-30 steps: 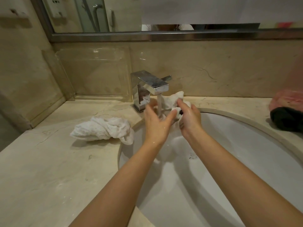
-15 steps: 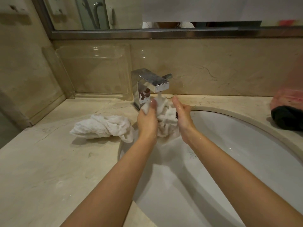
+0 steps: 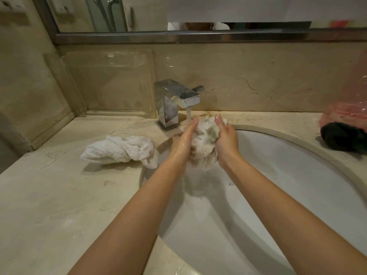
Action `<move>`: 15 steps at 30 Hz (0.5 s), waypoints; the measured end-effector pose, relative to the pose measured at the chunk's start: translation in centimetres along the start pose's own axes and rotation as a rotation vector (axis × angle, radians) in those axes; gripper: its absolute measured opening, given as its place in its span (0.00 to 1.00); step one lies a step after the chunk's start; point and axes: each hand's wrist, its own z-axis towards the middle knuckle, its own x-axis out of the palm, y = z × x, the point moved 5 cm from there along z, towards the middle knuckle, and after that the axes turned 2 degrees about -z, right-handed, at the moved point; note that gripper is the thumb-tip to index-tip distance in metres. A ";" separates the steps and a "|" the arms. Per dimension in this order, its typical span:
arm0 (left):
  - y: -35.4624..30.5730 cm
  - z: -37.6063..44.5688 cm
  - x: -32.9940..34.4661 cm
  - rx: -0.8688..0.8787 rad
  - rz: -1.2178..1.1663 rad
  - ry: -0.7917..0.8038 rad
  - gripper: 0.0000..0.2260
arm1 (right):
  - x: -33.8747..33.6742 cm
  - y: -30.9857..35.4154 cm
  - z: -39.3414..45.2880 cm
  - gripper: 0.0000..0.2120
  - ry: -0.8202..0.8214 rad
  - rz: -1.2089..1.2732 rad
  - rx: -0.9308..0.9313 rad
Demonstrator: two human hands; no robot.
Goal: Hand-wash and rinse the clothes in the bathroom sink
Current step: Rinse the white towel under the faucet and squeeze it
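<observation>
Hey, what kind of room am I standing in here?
Most likely a bathroom: an oval white sink set in a marble counter, a chrome faucet running water, and a wall mirror above that reflects what looks like a shower door.

Left hand (image 3: 183,142) and right hand (image 3: 225,138) press a wet white cloth (image 3: 202,139) between flat palms beneath the running faucet (image 3: 174,100); second white cloth (image 3: 119,149) at nine o'clock of the sink (image 3: 297,175).
</observation>
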 end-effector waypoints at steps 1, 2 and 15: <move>0.2 0.1 0.0 -0.014 0.052 0.009 0.49 | -0.2 0.4 0.3 0.15 -0.005 -0.008 -0.032; 0.4 0.1 0.1 -0.037 0.093 0.020 0.49 | -0.2 0.7 0.4 0.12 0.009 -0.002 -0.049; 0.1 0.9 0.1 0.112 -0.450 -0.019 0.24 | 0.6 1.4 -0.3 0.11 0.208 -0.359 -0.074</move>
